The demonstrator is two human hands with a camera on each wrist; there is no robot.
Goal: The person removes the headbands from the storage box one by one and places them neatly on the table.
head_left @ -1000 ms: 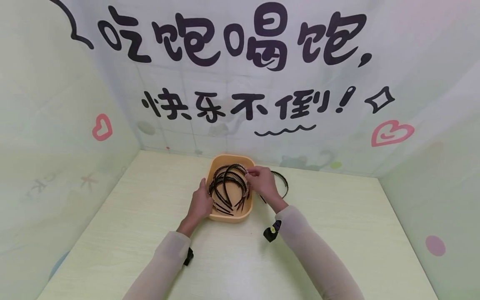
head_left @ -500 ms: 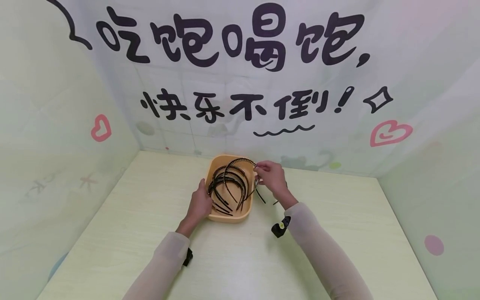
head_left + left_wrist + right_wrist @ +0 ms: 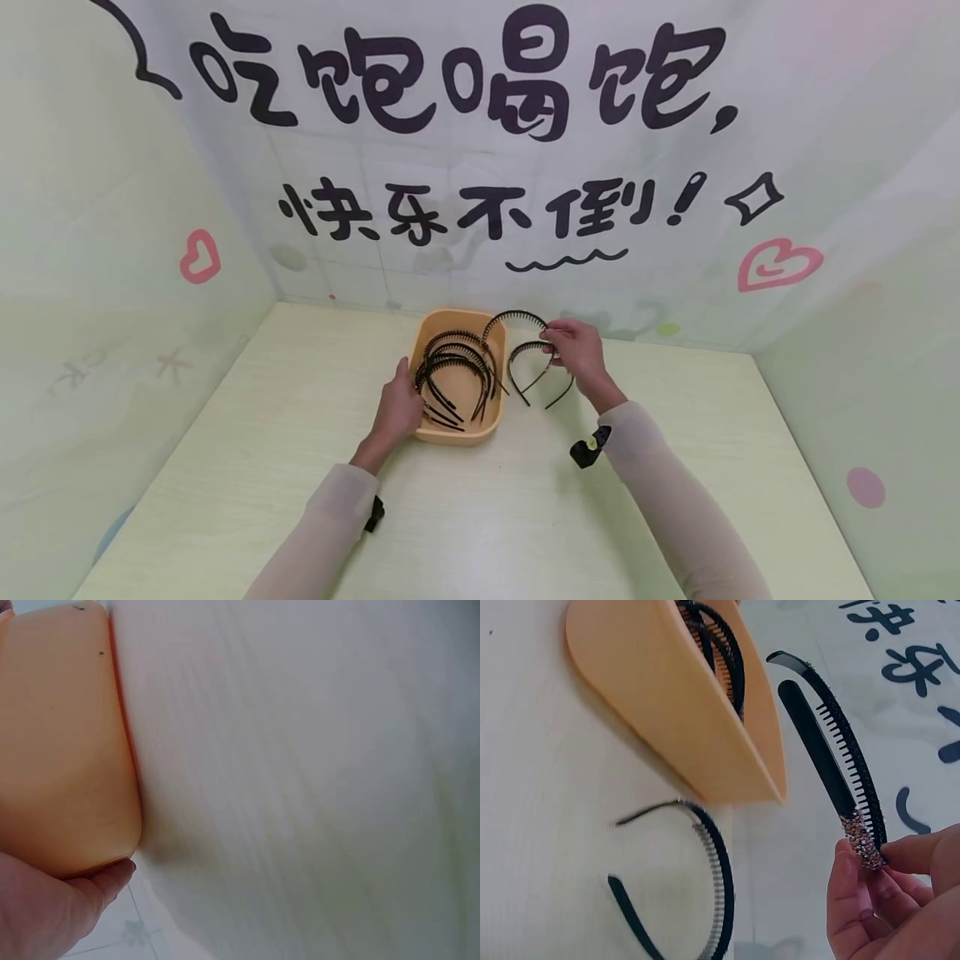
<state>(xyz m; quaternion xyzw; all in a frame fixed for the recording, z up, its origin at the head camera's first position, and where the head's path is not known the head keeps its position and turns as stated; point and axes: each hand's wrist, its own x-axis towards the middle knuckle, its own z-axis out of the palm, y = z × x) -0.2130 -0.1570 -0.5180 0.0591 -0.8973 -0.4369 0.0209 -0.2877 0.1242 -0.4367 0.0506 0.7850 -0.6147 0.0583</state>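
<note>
My right hand (image 3: 581, 354) pinches a black toothed headband (image 3: 515, 314) at its glittery beaded part (image 3: 862, 841), seen closely in the right wrist view. It holds this headband up, just right of an orange plastic bin (image 3: 459, 438). Below it, a second black headband (image 3: 721, 874) lies on the table beside the bin. Several more black headbands (image 3: 457, 360) lie overlapping inside the bin. At the bin's left side, my left hand (image 3: 397, 404) grips the wall; the left wrist view shows its fingers (image 3: 112, 881) against the bin's edge.
The pale wooden table (image 3: 465, 517) extends to both sides and in front of the bin. A printed cloth wall (image 3: 420, 275) with dark lettering stands close behind the bin, and cloth also hangs at left and right.
My right hand has lifted a headband out of the bin and carried it rightward over the headband on the table. My left hand has stayed at the bin.
</note>
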